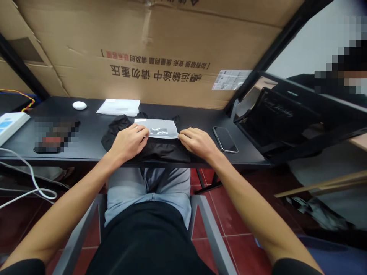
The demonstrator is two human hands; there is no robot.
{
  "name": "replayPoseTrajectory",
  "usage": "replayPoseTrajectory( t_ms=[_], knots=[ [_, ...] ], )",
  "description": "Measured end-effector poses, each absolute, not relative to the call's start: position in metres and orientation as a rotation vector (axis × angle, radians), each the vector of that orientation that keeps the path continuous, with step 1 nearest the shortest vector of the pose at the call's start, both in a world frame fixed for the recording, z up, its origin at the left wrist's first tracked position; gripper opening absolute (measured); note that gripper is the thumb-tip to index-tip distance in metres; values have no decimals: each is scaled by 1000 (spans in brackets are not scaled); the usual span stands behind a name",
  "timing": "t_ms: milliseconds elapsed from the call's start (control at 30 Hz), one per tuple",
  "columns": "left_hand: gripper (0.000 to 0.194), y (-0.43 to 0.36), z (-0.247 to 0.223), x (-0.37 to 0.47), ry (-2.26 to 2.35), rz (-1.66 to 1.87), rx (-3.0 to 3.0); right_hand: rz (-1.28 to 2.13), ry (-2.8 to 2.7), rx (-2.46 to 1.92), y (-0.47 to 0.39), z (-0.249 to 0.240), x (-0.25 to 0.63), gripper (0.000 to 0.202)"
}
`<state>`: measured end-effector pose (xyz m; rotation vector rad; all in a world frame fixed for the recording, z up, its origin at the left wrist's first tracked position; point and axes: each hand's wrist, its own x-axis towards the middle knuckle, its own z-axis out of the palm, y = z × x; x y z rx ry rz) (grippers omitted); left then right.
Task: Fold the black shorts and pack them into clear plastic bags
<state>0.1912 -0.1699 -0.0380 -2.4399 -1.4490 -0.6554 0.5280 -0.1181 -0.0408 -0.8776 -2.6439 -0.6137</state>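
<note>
A white, partly see-through plastic packet point(160, 125) lies over a crumpled black bag point(169, 152) near the front of the desk. My left hand point(130, 140), with a ring on one finger, pinches the packet's near left corner. At the near right corner, the fingers of my right hand point(197, 140) close on the packet's edge. Both hands rest low over the black material. What is inside the packet cannot be made out. Farther back lies a second white packet point(119, 107), flat on the desk.
A smartphone point(225, 139) lies right of my right hand. A white mouse-like oval point(79, 105) sits back left, with a blurred-out dark object point(56, 136) before it. A power strip point(11, 126) is far left. A large cardboard box point(160, 34) stands behind; a person point(344, 72) is at right.
</note>
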Motion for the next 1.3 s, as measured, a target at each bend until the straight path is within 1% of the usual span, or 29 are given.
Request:
replayPoseTrajectory(
  t_ms=[100, 167, 233, 433, 500, 633, 800, 933, 1033, 1133, 1233, 1300],
  knots=[
    [20, -171, -32, 199, -1414, -707, -2489, -549, -2567, -840, -121, -51, 530, 26],
    [25, -170, -28, 214, -1325, -731, -2541, -499, -2522, -774, -122, -58, 530, 27],
    [25, -167, -27, 236, -1226, -729, -2582, -470, -2483, -707, -122, -62, 530, 27],
    [9, -149, -34, 291, -1121, -624, -2528, -438, -2431, -717, -124, -67, 537, 25],
    [14, -145, -37, 295, -1088, -611, -2503, -418, -2439, -723, -125, -66, 538, 25],
    [25, -149, -37, 282, -1043, -578, -2472, -389, -2450, -735, -126, -63, 536, 26],
    [27, -164, -24, 232, -1155, -508, -2458, -388, -2412, -789, -125, -64, 541, 28],
    [31, -179, -14, 175, -1290, -467, -2414, -327, -2369, -854, -125, -65, 549, 27],
    [31, -189, -10, 148, -1350, -427, -2418, -302, -2361, -858, -126, -66, 550, 27],
    [28, -193, -9, 146, -1406, -455, -2440, -301, -2352, -824, -129, -66, 548, 25],
    [38, -190, -10, 165, -1426, -551, -2464, -289, -2336, -826, -131, -67, 547, 22],
    [33, -185, -10, 180, -1384, -545, -2487, -310, -2317, -838, -132, -68, 547, 23]
  ],
)
